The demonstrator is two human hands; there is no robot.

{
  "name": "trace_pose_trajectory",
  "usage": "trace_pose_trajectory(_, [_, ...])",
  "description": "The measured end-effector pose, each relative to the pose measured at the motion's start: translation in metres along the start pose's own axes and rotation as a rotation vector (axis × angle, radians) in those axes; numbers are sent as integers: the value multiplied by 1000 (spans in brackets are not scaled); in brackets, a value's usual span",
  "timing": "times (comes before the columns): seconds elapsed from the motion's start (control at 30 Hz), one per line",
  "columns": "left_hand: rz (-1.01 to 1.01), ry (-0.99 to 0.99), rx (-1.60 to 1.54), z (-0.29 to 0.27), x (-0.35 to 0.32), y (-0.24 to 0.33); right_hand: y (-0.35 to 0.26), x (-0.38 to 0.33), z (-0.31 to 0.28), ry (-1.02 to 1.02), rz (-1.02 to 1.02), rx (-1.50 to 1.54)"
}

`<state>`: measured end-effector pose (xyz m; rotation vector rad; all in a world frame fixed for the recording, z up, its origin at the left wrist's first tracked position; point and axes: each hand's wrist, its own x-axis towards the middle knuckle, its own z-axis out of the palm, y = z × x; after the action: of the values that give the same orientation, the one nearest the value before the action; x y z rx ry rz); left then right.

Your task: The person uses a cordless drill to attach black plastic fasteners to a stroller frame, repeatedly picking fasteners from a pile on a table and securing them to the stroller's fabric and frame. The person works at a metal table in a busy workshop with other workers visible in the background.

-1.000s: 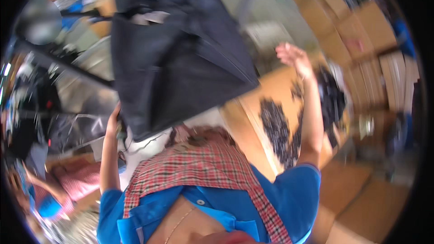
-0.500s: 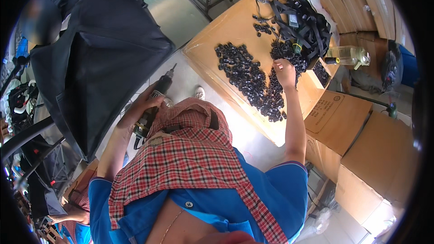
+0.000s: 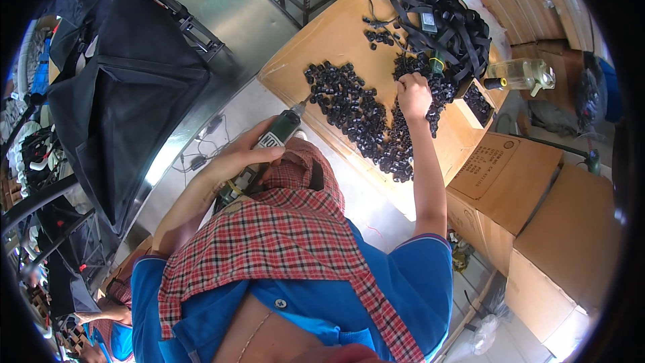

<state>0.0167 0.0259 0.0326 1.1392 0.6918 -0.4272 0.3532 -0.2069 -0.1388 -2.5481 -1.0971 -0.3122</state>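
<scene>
The left hand [image 3: 252, 154] wraps around one driver [image 3: 285, 124]; the fingers of the right hand [image 3: 413, 97] are bunched at the heaped parts [image 3: 356, 111], and whether they pinch one cannot be told. The driver, a green and black cylinder with a thin metal bit, slants up and right beside the table [image 3: 329, 47]. The parts, small, black, glossy and too many to count, lie in heaps on its smooth tan top. Beyond the right hand lies one tangle of flat black straps [image 3: 463, 30]. One clear bottle [image 3: 524, 74] and one wooden box [image 3: 465, 115] are near. Left hangs black cloth [image 3: 141, 87], creased and angular. A white label with dark lettering marks the driver; dark print marks one carton [image 3: 504, 161].
</scene>
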Motion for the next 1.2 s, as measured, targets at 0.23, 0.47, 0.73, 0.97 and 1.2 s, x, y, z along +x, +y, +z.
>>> trace_pose_trajectory(0.23, [89,-77,32,9,5,-2,-9,-6,-10,-97,325,729])
trace_pose_trajectory(0.47, [220,-305,43,25,16,11,-95,-20,-59,-340,548,1697])
trace_pose_trajectory(0.73, [200,-344,50,28,17,10,-107,-27,-69,-352,498,1746])
trace_pose_trajectory(0.97, [188,-330,67,29,15,7,-115,-27,-77,-272,379,1484])
trace_pose_trajectory(1.2, [277,-295,-53,31,20,-6,-116,-33,-75,-288,376,1929])
